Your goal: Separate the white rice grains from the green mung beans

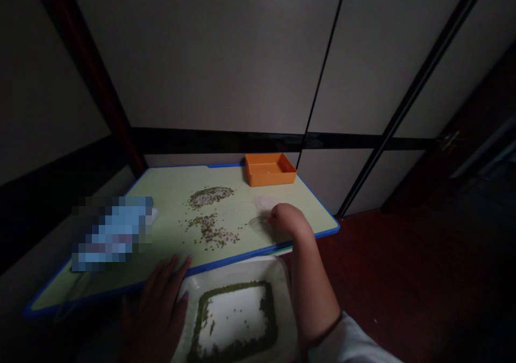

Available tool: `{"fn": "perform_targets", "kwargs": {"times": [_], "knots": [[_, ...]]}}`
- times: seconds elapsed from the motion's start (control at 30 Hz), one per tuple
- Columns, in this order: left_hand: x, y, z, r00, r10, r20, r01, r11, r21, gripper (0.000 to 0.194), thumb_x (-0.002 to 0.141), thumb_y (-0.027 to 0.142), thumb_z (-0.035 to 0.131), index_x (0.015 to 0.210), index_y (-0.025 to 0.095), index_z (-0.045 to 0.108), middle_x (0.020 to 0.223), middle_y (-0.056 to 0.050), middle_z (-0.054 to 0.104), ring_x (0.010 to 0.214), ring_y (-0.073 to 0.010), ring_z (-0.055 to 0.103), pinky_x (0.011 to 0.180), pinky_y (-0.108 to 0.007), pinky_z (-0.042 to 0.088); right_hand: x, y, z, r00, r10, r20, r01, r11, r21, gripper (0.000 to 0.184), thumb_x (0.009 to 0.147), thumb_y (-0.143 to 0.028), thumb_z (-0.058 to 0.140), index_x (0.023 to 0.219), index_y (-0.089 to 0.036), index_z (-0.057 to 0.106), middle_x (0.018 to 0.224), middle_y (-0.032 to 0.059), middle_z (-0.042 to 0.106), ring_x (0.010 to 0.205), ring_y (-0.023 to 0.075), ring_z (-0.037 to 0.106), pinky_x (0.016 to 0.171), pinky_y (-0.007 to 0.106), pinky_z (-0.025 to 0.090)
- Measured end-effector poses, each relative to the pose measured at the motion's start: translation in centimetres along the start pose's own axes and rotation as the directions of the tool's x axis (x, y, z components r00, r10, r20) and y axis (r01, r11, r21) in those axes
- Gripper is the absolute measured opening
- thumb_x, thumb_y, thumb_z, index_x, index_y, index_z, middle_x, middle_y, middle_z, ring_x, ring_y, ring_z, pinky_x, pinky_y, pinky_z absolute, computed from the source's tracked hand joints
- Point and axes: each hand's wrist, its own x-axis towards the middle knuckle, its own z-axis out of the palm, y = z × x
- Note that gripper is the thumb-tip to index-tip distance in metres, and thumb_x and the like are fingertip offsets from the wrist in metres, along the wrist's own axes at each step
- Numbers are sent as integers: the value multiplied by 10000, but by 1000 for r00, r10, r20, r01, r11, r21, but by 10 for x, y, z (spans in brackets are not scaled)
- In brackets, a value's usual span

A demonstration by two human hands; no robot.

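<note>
Head view: a clear, thin piece [258, 224] lies toward the right part of the yellow-green tabletop [165, 191], with a patch of pale grains [263, 202] just beyond it. The right hand [287, 220] reaches in over the near edge, its fingers curled at the clear piece; whether that grip is clamped on it cannot be told. Left of these lie two loose patches of green and pale grains mixed, the far patch [210, 196] denser and the near patch [212, 233] more scattered. An orange open box [271, 178] stands upright near the far edge. Below the near edge sits a white basin [284, 277], with green grains [271, 312] gathered around its floor and a few strewn in the middle. The left hand [159, 301] is beside the basin's left side, its grip spread apart. A blue, pixelated thing [116, 231] lies at the tabletop's left. Pale wall panels [226, 57] rise behind; dark red floor [374, 266] shows at right.
</note>
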Motion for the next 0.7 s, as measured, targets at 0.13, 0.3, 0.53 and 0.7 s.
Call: {"fn": "perform_targets", "kwargs": {"times": [0.13,0.3,0.53,0.7], "knots": [[-1,1,1,1000,-14,-4,13,1000,-20,516,988,376,247,1458,324,453,1628,-53,398,1552,-254,259,1220,-742,95,-2,2,-1,998,-34,-44,36,999,33,329,965,-392,572,1041,-155,786,1027,143,776,875,193,688,648,266,373],[-3,6,-2,1000,-13,-23,12,999,-51,511,987,360,256,1453,316,462,1624,-67,404,1552,-261,254,1223,-740,61,-5,-1,-3,986,-157,-57,161,983,87,305,958,-371,596,935,-140,793,912,113,777,761,156,634,610,277,312],[-1,2,-1,1000,-21,-1,21,998,-58,506,974,353,299,1456,344,453,1633,-54,391,1553,-260,248,1224,-734,56,0,-10,1,979,-203,-18,204,973,104,292,955,-369,607,955,-146,796,930,112,780,752,143,623,617,272,320],[-2,3,-2,1000,-18,20,18,999,-35,519,981,368,256,1464,333,444,1636,-62,382,1554,-269,251,1216,-747,78,4,-13,4,986,-166,9,166,985,54,319,946,-396,600,992,-156,806,997,143,785,819,175,677,633,268,361]]}}
